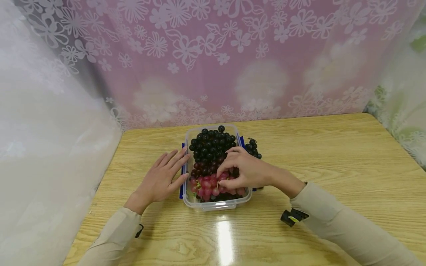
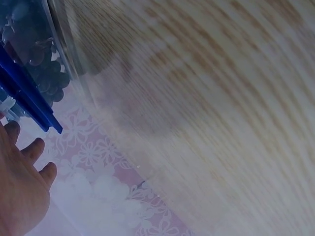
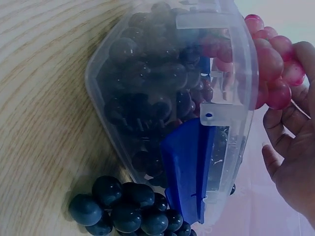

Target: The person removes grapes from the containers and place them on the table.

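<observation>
A clear plastic container point(image 1: 243, 198) on the table is filled with dark grapes point(image 1: 209, 145), and a bunch of red grapes point(image 1: 206, 187) lies on top at its near end. My right hand point(image 1: 249, 170) reaches over the right side and pinches the red bunch between thumb and fingers. In the right wrist view, those red grapes point(image 3: 269, 63) stick out above the rim beside my fingers. My left hand point(image 1: 162, 179) is spread out along the container's left side, fingertips right at the rim. The left wrist view shows its extended fingers beside a blue latch point(image 2: 27, 91).
A small bunch of black grapes point(image 1: 252, 147) lies on the table against the container's right side, close to the other hanging blue latch point(image 3: 187, 172). Behind the wooden table point(image 1: 332, 166) hangs a pink flowered curtain point(image 1: 213, 74); pale cloth covers both sides.
</observation>
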### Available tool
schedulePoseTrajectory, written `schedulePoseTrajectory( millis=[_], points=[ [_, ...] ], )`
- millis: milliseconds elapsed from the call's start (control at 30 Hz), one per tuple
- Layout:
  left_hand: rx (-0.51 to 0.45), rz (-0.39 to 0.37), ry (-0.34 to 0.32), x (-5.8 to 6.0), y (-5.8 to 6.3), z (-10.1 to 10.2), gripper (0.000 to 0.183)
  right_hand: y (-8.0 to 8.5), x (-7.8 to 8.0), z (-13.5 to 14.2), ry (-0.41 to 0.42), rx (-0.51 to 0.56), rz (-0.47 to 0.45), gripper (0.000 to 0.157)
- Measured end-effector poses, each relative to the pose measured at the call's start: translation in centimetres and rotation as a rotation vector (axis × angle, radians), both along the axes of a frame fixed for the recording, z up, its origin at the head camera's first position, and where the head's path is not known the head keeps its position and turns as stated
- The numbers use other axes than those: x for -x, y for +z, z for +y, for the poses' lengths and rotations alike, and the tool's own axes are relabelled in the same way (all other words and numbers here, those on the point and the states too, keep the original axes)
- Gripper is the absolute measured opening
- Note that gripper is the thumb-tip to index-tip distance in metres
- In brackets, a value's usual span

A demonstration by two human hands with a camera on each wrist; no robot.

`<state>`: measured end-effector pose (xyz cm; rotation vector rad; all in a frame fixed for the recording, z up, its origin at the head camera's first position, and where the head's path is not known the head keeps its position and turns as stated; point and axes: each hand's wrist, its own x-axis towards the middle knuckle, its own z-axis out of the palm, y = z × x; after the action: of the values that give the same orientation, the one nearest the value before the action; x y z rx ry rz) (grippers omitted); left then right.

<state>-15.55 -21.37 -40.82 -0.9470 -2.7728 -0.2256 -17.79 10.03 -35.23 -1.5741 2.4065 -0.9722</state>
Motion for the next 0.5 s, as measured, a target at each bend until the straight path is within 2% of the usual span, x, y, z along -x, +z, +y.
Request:
schedulePoseTrajectory(
  millis=[267,500],
  points=[
    [0.011,0.008,-0.002,-0.1,0.3,0.1,0.06,0.9,0.0,0.1,-0.074,0.033,-0.077,0.011],
    [0.011,0.019,-0.002,-0.1,0.3,0.1,0.061,1.5,0.2,0.5,-0.115,0.096,-0.058,0.01]
  ],
)
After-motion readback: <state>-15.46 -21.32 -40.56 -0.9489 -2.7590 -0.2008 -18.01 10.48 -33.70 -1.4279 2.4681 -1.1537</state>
